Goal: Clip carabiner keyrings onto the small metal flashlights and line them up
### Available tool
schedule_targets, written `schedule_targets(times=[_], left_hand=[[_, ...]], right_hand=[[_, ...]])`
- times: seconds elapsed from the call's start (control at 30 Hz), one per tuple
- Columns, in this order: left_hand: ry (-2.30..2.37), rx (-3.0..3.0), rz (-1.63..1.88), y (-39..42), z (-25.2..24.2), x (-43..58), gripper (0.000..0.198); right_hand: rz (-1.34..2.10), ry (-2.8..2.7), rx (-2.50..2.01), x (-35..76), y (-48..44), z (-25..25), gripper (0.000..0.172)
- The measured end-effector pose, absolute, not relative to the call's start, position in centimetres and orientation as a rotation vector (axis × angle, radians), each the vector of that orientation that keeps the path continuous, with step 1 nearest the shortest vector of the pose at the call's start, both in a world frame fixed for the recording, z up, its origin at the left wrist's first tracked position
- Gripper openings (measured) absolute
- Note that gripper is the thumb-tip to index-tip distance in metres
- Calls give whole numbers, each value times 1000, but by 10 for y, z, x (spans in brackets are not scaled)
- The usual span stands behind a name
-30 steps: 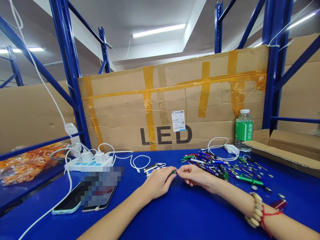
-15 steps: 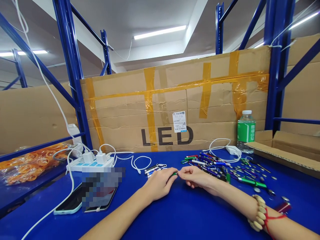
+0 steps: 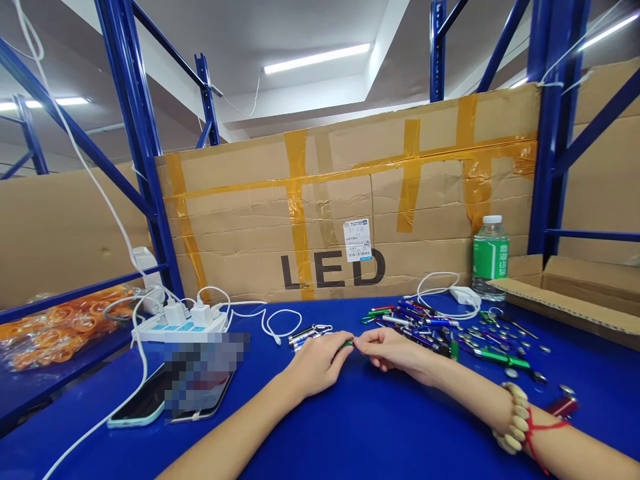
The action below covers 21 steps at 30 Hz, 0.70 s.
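Here's the left hand (image 3: 316, 367), thumb and fingers closed nearly together on a small green piece (image 3: 347, 344), which pokes out between the fingertips, low over the middle of the table (image 3: 360, 427). And there's the right hand (image 3: 393, 350), thumb and forefinger pinched at the piece's near end; whether they grip a separate part there is too small to tell. Just beyond the left hand lie silver and blue tubes (image 3: 303, 337); behind the right, a jumbled pile (image 3: 405, 321) of coloured ones, with small discs (image 3: 511, 373) scattered off to its right. A red tube (image 3: 564, 405) sits past the bracelet (image 3: 514, 420). Over on the left, two phones (image 3: 143, 398) side by side, a loaded power strip (image 3: 175, 331) behind them. At the back: bottle (image 3: 491, 260), open box (image 3: 575, 307), and a taped cardboard wall (image 3: 240, 227) reading LED, framed by blue racking (image 3: 545, 167) under a lit ceiling tube (image 3: 317, 59).
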<state>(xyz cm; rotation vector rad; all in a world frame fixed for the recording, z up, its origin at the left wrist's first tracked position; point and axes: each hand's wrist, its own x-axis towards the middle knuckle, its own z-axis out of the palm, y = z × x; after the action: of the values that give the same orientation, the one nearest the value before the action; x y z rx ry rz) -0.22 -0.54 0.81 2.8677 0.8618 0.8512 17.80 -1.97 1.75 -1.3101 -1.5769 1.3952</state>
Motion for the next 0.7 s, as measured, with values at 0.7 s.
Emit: schedule_targets(times=[0.7], left_hand=[[886, 2846, 842, -6, 9, -2, 25]], right_hand=[[1393, -1596, -1277, 176, -20, 18, 55]])
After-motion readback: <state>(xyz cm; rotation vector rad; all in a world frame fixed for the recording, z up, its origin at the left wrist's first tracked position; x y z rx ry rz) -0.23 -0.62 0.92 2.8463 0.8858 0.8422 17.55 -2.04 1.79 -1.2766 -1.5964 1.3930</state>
